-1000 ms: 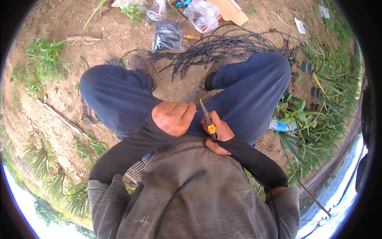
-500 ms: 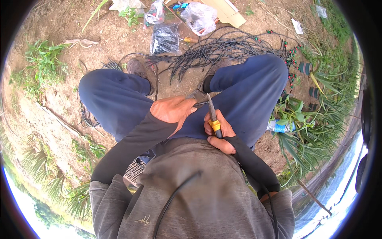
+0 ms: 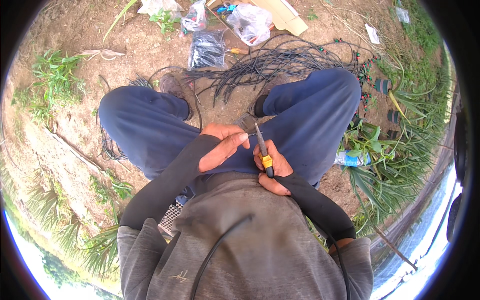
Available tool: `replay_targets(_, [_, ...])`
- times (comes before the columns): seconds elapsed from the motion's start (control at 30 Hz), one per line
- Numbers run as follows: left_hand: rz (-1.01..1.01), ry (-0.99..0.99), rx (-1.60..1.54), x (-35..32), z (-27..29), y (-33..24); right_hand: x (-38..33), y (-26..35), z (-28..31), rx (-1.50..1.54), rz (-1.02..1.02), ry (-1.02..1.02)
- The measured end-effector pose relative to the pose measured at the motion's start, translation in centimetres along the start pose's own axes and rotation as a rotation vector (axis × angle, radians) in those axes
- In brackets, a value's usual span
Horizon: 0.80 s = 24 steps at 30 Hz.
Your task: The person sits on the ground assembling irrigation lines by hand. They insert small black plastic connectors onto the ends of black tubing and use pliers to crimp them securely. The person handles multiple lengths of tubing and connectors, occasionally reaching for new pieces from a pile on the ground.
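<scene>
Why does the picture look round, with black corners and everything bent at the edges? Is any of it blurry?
Head view: a fisheye lens gives the round frame and curves the grass toward the rim; soft daylight, no hard shadows; the left hand, right hand and pliers are sharp; the lower rim is washed out white.

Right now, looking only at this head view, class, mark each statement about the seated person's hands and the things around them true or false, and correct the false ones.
1. The right hand grips pliers with yellow and black handles. True.
2. The left hand rests flat on the soil. False: it is raised over the lap, fingertips close to the pliers' tip.
3. A bundle of thin black tubing lies on the ground beyond the knees. True.
4. The plastic bottle stands upright by the person's left knee. False: it lies on its side by the right leg.
5. The person wears blue trousers. True.
</scene>
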<state>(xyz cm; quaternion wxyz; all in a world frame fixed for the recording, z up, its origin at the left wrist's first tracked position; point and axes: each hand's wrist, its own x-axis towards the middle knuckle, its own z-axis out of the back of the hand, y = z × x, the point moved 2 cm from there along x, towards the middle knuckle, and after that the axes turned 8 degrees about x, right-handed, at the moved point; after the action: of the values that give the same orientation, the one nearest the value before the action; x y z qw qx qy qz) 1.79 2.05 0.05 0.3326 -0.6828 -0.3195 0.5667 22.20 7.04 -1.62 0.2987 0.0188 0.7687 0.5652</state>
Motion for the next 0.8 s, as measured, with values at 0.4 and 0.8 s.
replay_targets(0.4, [0.117,0.12,-0.406,0.1,0.2,1.0,0.2,0.9,-0.3,-0.216,0.013,-0.022])
replay_targets(0.8, [0.107,0.184,-0.388,0.4,0.3,1.2,0.2,1.1,-0.2,-0.262,0.034,-0.063])
